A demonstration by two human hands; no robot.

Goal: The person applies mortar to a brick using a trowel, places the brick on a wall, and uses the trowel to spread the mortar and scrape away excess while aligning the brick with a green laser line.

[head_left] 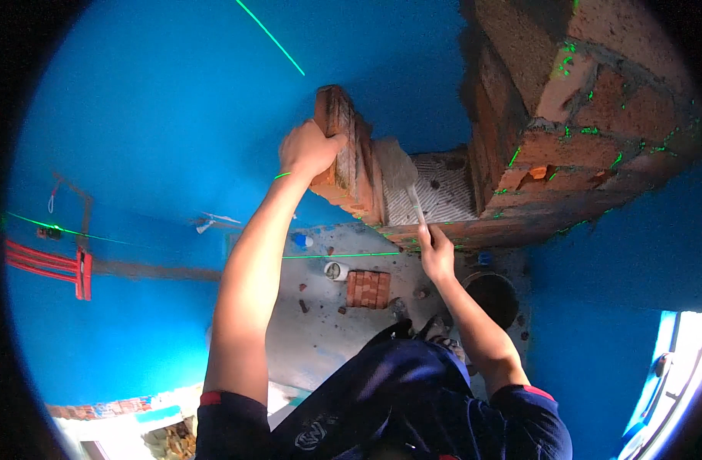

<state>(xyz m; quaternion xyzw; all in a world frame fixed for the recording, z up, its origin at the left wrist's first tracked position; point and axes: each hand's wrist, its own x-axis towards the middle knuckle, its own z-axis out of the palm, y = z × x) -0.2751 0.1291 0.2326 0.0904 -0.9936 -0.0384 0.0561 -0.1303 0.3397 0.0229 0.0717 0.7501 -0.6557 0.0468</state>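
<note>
against blue walls, left hand grips a brick, right hand clasps a trowel beside brickwork.

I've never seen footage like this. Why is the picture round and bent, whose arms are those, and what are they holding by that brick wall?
There is no machine here: a person wears a wide-angle camera on the head, looking down, so the picture comes out round and straight edges bend. The arms entering from below are that person's own. The left hand grips a red brick held up on edge. The right hand holds a trowel whose blade lies against that brick. To the right stands a rough brick wall with grey mortar joints. Below, on the grey floor, lie another ridged brick and a dark bucket. Thin green lines cross the blue walls.
</note>
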